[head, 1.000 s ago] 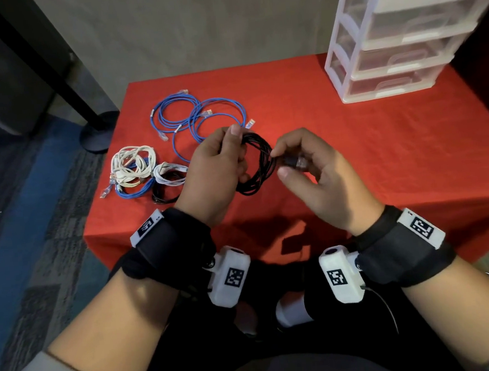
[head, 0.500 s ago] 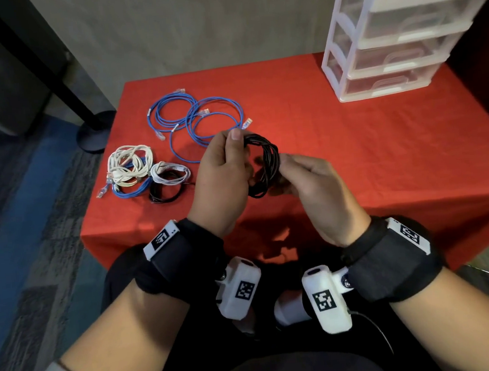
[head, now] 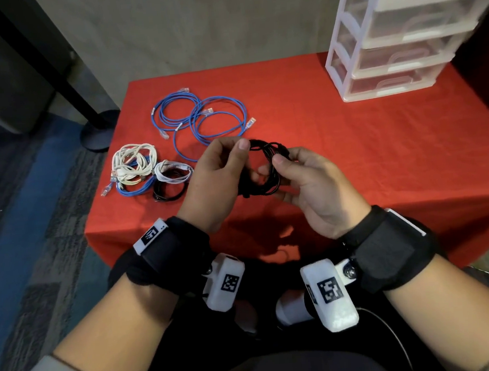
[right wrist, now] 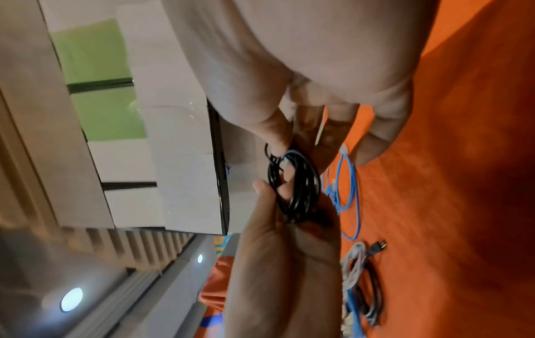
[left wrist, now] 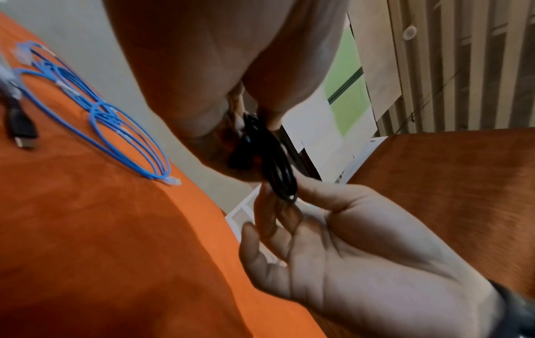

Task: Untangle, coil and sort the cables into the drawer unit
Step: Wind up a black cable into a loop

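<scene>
A coiled black cable [head: 268,166] [left wrist: 275,167] [right wrist: 295,185] hangs above the near edge of the red table [head: 351,154]. My left hand [head: 222,169] grips the coil's left side, thumb on top. My right hand [head: 288,167] pinches the coil's upper right part between thumb and fingers. Loose blue network cables [head: 201,118] [left wrist: 115,119] lie spread out behind the hands. A tangled bundle of white, blue and black cables [head: 147,174] [right wrist: 362,285] sits at the left edge. The white drawer unit [head: 395,38] stands at the back right, its drawers closed.
The table's near edge drops to my lap just below the hands. A black pole with a round base [head: 97,132] stands on the floor left of the table. A wall runs behind the table.
The right hand has moved from the coil's right side, through its middle, to pinch the upper right. The coil has turned from edge-on to more face-on. The left hand keeps its grip.
</scene>
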Demonstrator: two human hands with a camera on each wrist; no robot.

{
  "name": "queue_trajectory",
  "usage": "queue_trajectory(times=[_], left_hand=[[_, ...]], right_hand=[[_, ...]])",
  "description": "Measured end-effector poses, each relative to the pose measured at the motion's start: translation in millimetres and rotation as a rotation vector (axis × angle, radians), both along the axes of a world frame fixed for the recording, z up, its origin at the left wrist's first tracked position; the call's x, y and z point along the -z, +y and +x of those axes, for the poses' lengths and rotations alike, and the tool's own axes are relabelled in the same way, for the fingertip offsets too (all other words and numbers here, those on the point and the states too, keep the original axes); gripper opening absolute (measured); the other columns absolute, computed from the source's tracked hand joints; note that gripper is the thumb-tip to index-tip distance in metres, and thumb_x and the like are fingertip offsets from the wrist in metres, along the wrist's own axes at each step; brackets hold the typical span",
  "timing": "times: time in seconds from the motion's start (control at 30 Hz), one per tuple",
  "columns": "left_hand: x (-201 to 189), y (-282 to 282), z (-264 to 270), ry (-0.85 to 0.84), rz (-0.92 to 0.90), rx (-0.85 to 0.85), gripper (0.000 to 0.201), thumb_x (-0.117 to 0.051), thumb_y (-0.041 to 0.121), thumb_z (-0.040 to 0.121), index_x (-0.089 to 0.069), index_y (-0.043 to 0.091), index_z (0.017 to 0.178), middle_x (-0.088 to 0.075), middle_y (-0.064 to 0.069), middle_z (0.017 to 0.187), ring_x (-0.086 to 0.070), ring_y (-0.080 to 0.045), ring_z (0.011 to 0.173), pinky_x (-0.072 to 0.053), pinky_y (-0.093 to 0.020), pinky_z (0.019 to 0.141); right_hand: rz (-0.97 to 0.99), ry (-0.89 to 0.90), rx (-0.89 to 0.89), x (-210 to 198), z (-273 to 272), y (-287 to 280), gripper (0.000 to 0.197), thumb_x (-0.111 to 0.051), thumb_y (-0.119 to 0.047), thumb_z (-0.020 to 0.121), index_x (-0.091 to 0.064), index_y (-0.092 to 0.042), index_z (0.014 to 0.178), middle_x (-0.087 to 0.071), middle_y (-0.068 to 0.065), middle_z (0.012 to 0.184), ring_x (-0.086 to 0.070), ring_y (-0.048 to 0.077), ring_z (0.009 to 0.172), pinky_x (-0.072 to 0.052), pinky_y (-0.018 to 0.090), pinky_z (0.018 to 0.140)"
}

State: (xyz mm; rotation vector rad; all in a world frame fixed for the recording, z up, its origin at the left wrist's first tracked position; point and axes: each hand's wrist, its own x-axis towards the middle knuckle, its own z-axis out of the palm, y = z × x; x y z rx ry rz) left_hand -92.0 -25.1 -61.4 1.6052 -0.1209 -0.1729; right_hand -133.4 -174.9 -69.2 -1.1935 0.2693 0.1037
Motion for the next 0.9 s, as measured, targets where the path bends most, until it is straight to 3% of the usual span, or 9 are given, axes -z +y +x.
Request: queue_trajectory(times=[0.13,0.27,0.4,0.47,0.53,0.6,0.7,0.77,0.9], left_hand=[[-6.0,10.6,-1.6,0.053,0.097,0.147,0.018,-0.047,0.018,0.107,-0.061,0.016,0.12,-0.059,0.0,0.074,-0.069,-0.019,0.072,-0.059,-0.042,0.065],[-13.3,8.0,-0.8,0.187,0.102,0.171,0.014,-0.04,0.008,0.105,-0.053,0.012,0.105,-0.06,-0.004,0.082,-0.069,-0.023,0.066,-0.055,-0.046,0.071],[-8.8,8.6,-0.3,-0.001,0.258,0.219,0.014,-0.052,0.021,0.105,-0.054,0.01,0.097,-0.06,-0.004,0.083,-0.069,-0.017,0.067,-0.059,-0.051,0.068],[-7.1,11.9,1.5,-0.055,0.292,0.217,0.018,-0.054,0.026,0.105,-0.057,0.009,0.096,-0.062,-0.002,0.079,-0.069,-0.018,0.067,-0.06,-0.056,0.073],[-6.3,13.8,4.0,-0.075,0.277,0.196,0.019,-0.054,0.028,0.105,-0.059,0.013,0.093,-0.066,-0.011,0.079,-0.071,-0.022,0.069,-0.059,-0.061,0.074],[-5.1,12.6,5.1,-0.055,0.25,0.141,0.019,-0.054,0.026,0.105,-0.061,0.015,0.091,-0.069,-0.013,0.081,-0.073,-0.024,0.071,-0.058,-0.061,0.076],[-3.6,10.4,3.8,-0.037,0.25,0.089,0.012,-0.057,0.021,0.103,-0.065,0.019,0.094,-0.072,-0.007,0.08,-0.076,-0.024,0.074,-0.059,-0.054,0.075],[-3.6,9.7,2.8,-0.034,0.247,0.098,0.01,-0.059,0.018,0.102,-0.067,0.021,0.106,-0.075,-0.012,0.087,-0.077,-0.026,0.079,-0.06,-0.049,0.075],[-10.1,8.5,1.3,-0.03,0.244,0.126,0.014,-0.059,0.018,0.102,-0.071,0.018,0.106,-0.075,-0.014,0.092,-0.076,-0.03,0.083,-0.06,-0.054,0.075]], right_hand=[[-0.087,-0.056,-0.023,8.0,2.5,-2.1,0.015,-0.054,-0.011,0.104,-0.065,-0.01,0.113,-0.068,0.005,0.084,-0.064,0.017,0.077,-0.054,0.028,0.072],[-0.262,-0.128,-0.078,14.1,5.0,1.3,0.018,-0.059,-0.015,0.099,-0.073,-0.011,0.11,-0.069,0.01,0.094,-0.057,0.022,0.087,-0.045,0.042,0.084],[-0.537,-0.247,-0.13,9.0,8.6,-6.9,0.019,-0.06,-0.019,0.098,-0.076,-0.011,0.105,-0.074,0.007,0.091,-0.059,0.009,0.084,-0.05,0.041,0.081],[-0.647,-0.3,-0.178,4.6,11.4,-13.2,0.016,-0.061,-0.013,0.101,-0.075,-0.008,0.105,-0.07,0.003,0.083,-0.057,0.003,0.078,-0.049,0.034,0.078],[-0.639,-0.317,-0.197,1.6,12.9,-14.9,0.023,-0.063,-0.011,0.1,-0.071,-0.011,0.121,-0.07,0.006,0.084,-0.06,0.003,0.078,-0.049,0.022,0.079],[-0.609,-0.3,-0.16,2.9,14.2,-15.0,0.034,-0.069,-0.013,0.096,-0.062,-0.014,0.129,-0.072,0.009,0.085,-0.062,0.007,0.075,-0.049,0.022,0.075],[-0.586,-0.258,-0.099,6.1,15.3,-15.9,0.017,-0.074,-0.012,0.092,-0.063,-0.007,0.103,-0.073,0.009,0.077,-0.056,0.013,0.066,-0.042,0.031,0.063],[-0.57,-0.267,-0.097,6.5,14.1,-16.7,0.009,-0.073,-0.009,0.091,-0.066,-0.004,0.093,-0.069,0.008,0.071,-0.051,0.013,0.063,-0.038,0.028,0.059],[-0.62,-0.356,0.02,2.8,12.3,-16.1,0.005,-0.075,-0.008,0.088,-0.071,-0.008,0.087,-0.072,0.008,0.079,-0.06,0.007,0.072,-0.047,0.026,0.072]])
